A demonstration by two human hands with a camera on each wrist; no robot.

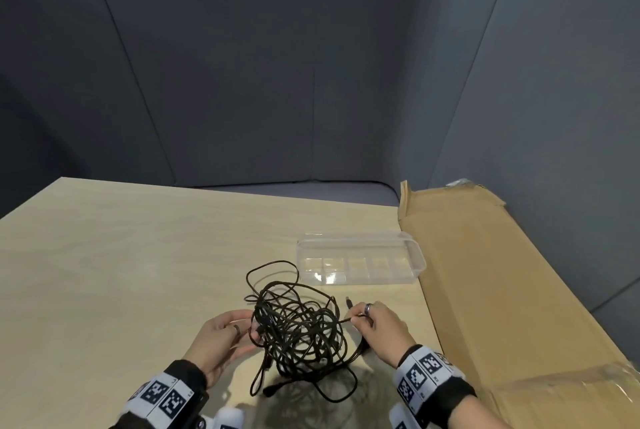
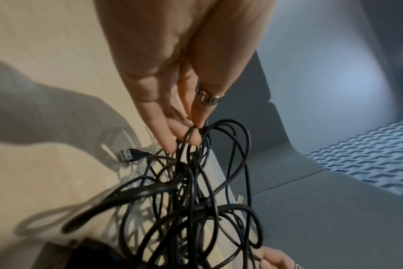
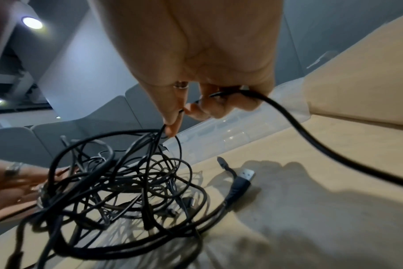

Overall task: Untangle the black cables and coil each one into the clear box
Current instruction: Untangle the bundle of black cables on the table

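Black cables [image 1: 298, 324] remain one knot between hands, left hand [image 1: 218, 338] pinching loops, right hand [image 1: 381, 328] pinching a strand; clear box [image 1: 360, 262] beyond right hand holds nothing, nothing coiled yet.

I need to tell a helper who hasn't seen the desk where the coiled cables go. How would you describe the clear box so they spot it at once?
On the light wooden table, look to the far right, where a flattened cardboard sheet lies. The clear box sits against that sheet's left edge, just beyond the black cable tangle. It is the only see-through thing there: a shallow plastic case divided into small compartments.
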